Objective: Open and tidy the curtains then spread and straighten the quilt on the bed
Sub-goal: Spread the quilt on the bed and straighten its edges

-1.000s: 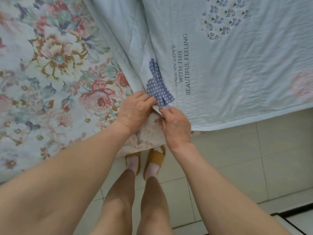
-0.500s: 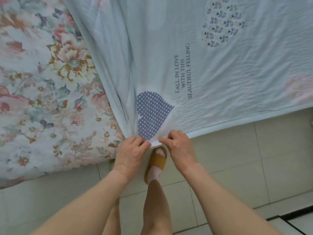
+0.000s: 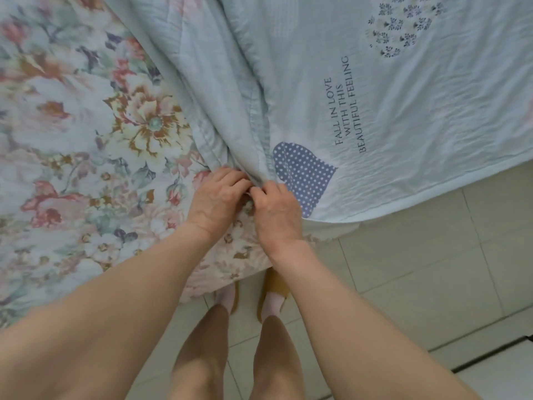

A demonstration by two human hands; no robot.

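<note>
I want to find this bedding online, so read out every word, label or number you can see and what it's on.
"FALL IN LOVE": dark print on the pale blue fabric quilt, near the dotted navy heart.
"WITH THIS": next line, same quilt.
"BEAUTIFUL FEELING": third line, same quilt.
No other text, label or number shows.

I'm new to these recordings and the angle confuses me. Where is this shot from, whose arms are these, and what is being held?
There is no machine here. A camera worn on a person's head looks down, so the two bare arms are the wearer's own. The left hand and the right hand meet near the bed's edge, and both pinch a bunched fold of the pale blue quilt, beside its dotted heart. The quilt covers the right of the picture, and the floral sheet lies bare on the left. Below are the tiled floor and the wearer's feet in mustard slippers.
</note>
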